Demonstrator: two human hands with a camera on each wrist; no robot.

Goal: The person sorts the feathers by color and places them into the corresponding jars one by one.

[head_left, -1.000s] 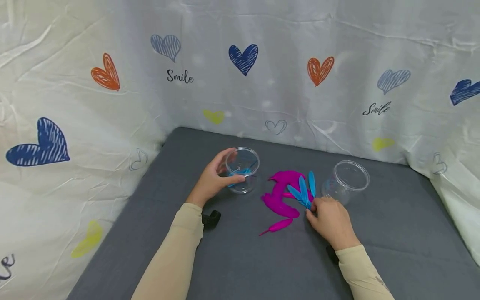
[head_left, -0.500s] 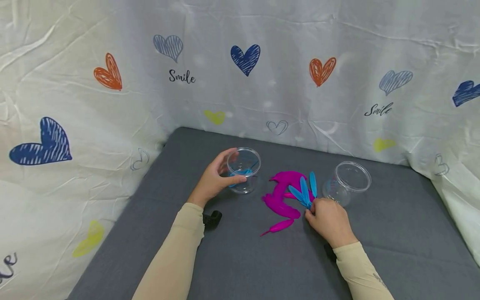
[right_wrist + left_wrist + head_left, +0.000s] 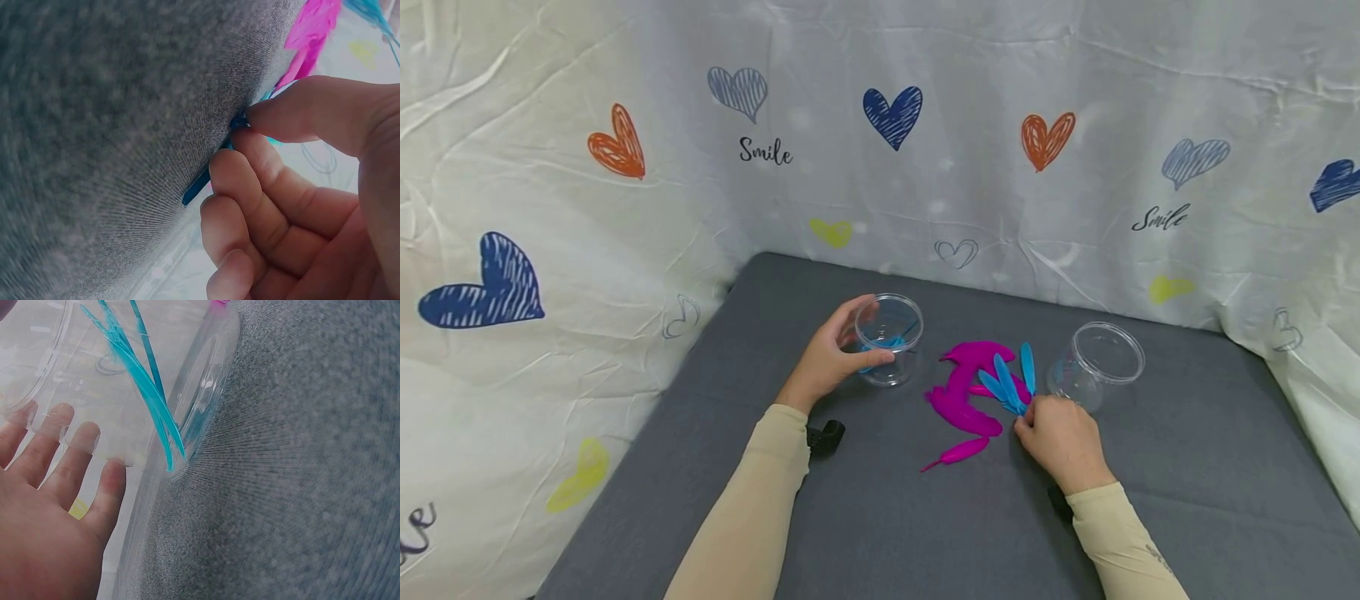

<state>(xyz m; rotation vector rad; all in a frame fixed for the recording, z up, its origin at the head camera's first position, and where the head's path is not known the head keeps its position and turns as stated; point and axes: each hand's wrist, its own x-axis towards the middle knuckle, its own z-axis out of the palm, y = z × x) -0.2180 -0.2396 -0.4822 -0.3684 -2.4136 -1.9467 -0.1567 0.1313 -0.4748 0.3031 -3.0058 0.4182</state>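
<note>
My left hand (image 3: 829, 357) grips a clear plastic cup (image 3: 883, 377) from its left side, with the thumb across the front and the fingers round the back. Inside the cup, several blue feathers (image 3: 145, 387) lean against the wall in the left wrist view. On the right, my right hand (image 3: 1060, 440) pinches a blue feather (image 3: 197, 187) between thumb and index finger, down at the cloth. Other blue feathers (image 3: 1006, 382) fan out just beyond those fingertips. Magenta feathers (image 3: 958, 407) lie in a loose chain between the two hands, partly under the blue ones.
Another clear plastic cup (image 3: 1101, 367) stands behind the right hand, toward the right. Dark grey cloth (image 3: 917, 533) covers the table. A white curtain printed with hearts (image 3: 891, 117) hangs along the back and left sides.
The right hand stays low at the blue feathers, whose tips have shifted slightly. The left hand and its cup hold their place; the whole view has drifted a little.
</note>
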